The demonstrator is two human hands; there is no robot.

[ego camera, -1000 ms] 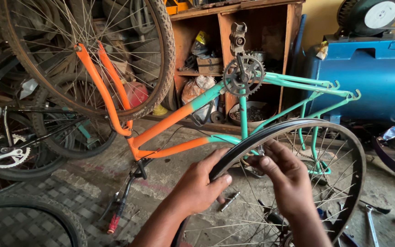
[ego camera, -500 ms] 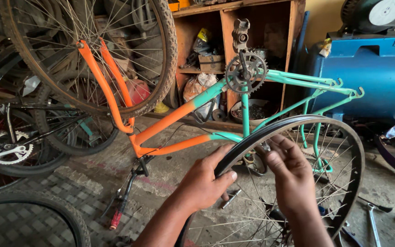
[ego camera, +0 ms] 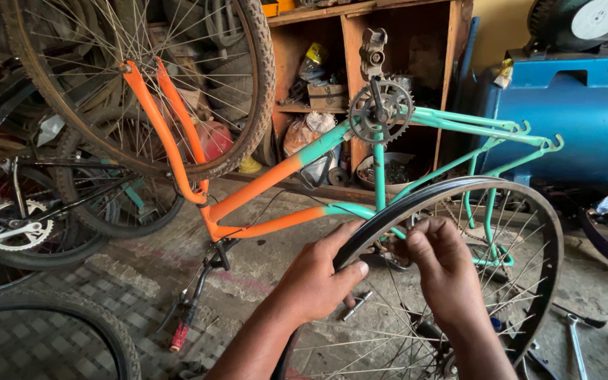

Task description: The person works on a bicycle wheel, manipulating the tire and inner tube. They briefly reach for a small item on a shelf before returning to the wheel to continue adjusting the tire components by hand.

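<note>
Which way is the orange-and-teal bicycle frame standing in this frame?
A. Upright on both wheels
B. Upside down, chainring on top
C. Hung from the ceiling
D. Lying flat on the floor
B: the bicycle frame is inverted, its chainring uppermost and its handlebar grip on the floor.

Bicycle repair workshop: wheels (ego camera: pixel 142 84), frame (ego camera: pixel 360 176)

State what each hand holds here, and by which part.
Both hands grip the bare bicycle wheel at the top of its dark rim: the left hand clasps the rim's edge, the right hand pinches it close beside.
</note>
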